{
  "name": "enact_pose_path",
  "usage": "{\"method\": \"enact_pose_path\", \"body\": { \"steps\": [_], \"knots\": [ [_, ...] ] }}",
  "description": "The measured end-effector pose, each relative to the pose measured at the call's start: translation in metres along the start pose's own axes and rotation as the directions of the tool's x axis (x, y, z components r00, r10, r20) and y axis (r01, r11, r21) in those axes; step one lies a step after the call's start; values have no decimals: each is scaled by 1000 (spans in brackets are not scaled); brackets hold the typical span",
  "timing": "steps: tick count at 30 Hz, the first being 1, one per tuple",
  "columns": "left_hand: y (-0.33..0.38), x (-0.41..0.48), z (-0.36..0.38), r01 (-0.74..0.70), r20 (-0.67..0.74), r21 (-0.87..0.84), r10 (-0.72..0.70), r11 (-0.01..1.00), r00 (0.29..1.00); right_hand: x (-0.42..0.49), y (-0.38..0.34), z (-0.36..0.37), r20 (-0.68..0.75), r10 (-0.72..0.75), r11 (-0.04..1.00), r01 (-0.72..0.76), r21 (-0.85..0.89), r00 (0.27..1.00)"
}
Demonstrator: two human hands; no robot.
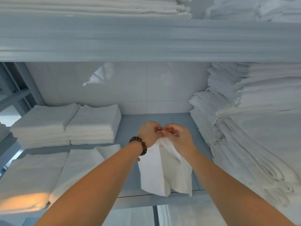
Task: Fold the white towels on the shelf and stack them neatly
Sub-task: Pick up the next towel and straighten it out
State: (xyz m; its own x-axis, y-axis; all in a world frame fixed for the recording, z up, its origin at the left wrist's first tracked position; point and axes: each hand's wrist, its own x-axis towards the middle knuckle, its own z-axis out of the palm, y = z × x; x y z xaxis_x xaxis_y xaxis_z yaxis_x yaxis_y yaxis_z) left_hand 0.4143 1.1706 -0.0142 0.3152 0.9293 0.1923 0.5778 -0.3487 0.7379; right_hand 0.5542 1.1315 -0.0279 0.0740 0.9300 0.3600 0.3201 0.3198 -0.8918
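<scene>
Here, both hands, the left hand and the right hand, pinch together the top edge of a white cloth towel hanging above the grey metal shelf, between folded white towel stacks.

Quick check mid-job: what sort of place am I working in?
Likely a linen storeroom, perhaps a hotel's: grey shelf with folded towel stacks, a tall linen pile at right, left hand and right hand pinching a white towel.
</scene>
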Motion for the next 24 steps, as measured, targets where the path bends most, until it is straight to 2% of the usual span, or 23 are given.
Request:
{"method": "enact_pose_path", "body": {
  "steps": [3,6,8,15,18,22,24],
  "knots": [
    [2,3,-1,24,-25,-34,-25,999,999,-10,7,0,9,9,999,-8,-36,1000],
    [3,6,-5,66,-66,-113,-74,991,995,-18,19,1,-30,6,980,-11,-199,1000],
    [2,9,-12,80,-106,-187,-102,979,989,-23,30,-4,-59,63,957,-78,-279,996],
    [-12,4,-45,81,-258,-320,-170,944,951,-44,75,-25,-96,290,776,-293,-558,952],
    [-34,-3,-48,135,-291,-293,-223,947,930,-38,75,-31,-110,297,721,-298,-625,949],
    [-58,-16,-39,225,-320,-105,-247,969,915,-20,50,-39,-132,260,857,-291,-426,957],
    [-64,-23,-35,233,-342,-54,-237,971,909,-11,40,-44,-123,187,870,-222,-440,975]
  ]
}}
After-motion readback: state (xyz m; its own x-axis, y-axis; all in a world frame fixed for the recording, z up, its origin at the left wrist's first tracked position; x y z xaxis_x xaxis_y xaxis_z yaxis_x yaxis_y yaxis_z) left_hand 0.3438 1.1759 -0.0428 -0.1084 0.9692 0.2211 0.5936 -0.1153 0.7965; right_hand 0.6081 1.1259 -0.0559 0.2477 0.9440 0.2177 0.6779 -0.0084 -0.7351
